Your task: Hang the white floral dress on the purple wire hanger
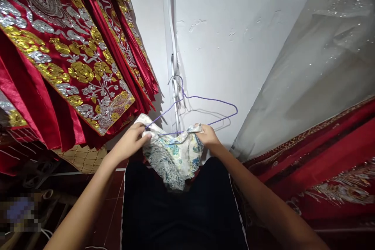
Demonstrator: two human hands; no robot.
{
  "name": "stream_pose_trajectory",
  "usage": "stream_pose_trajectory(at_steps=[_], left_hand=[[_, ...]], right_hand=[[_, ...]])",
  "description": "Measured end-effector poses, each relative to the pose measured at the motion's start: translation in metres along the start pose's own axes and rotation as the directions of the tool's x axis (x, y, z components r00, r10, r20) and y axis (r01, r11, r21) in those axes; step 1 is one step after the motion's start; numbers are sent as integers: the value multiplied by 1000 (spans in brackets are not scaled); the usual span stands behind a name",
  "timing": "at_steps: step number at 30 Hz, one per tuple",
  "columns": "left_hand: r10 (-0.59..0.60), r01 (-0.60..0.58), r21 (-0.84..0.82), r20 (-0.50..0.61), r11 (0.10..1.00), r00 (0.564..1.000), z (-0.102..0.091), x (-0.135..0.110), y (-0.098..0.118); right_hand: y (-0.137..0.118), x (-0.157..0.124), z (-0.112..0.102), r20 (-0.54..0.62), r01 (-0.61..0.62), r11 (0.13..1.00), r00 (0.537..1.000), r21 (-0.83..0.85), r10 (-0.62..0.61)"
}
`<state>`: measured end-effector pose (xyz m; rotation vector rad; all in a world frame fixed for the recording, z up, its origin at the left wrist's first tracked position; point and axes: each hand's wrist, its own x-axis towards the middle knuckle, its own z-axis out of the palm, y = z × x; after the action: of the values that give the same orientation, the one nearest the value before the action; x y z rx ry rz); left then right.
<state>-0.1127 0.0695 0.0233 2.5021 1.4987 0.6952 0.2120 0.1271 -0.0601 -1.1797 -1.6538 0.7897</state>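
Observation:
A white garment with a blue and green floral print (178, 156) hangs bunched between my hands, above my dark trousers. My left hand (133, 138) pinches its white edge on the left. At the opposite side, my right hand (207, 136) grips the garment's upper edge, its fingertips partly hidden by cloth. A purple wire hanger (211, 99) runs into the garment's opening on the left, while its right end sticks out bare past my right hand. The hanger's hook is up by a thin white pole, and I cannot tell whether it is caught there.
Red costumes with gold and silver embroidery (82, 70) hang at the left. On the right hangs a grey translucent sparkly cover (307, 66) above red beaded fabric (328, 168). The white pole (172, 27) stands against a white wall (228, 19).

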Motion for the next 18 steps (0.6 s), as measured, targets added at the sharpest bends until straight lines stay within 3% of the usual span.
stream_pose_trajectory(at_steps=[2, 5, 8, 10, 11, 13, 15, 17, 18], left_hand=[[57, -55, 36, -72, 998, 996, -10, 15, 19], [145, -142, 53, -63, 988, 987, -11, 35, 39], [151, -153, -37, -66, 987, 986, -3, 52, 44], [131, -135, -110, -50, 985, 990, 0, 60, 40], [124, -127, -124, -36, 984, 992, 0, 63, 37], [122, -124, -98, -25, 988, 992, -2, 65, 30], [135, -136, -42, -40, 990, 990, -8, 66, 25], [158, -158, 7, -44, 987, 986, -15, 66, 21], [166, -165, 24, -47, 986, 985, -18, 66, 20]], right_hand=[[-6, -6, 3, 38, 9, 999, 999, 34, -10], [-18, -18, 8, 117, 51, 997, 991, 61, -58], [-32, -29, 1, 231, 75, 997, 971, -26, -67], [-38, -31, -14, 241, 73, 991, 970, -108, -45], [-38, -30, -24, 192, 70, 988, 981, -140, -42], [-35, -22, -48, -13, 70, 982, 997, -177, -74], [-29, -10, -75, -238, 87, 980, 963, -179, -129], [-25, 4, -103, -286, 103, 981, 947, -166, -148], [-26, 10, -116, -219, 97, 984, 967, -151, -129]])
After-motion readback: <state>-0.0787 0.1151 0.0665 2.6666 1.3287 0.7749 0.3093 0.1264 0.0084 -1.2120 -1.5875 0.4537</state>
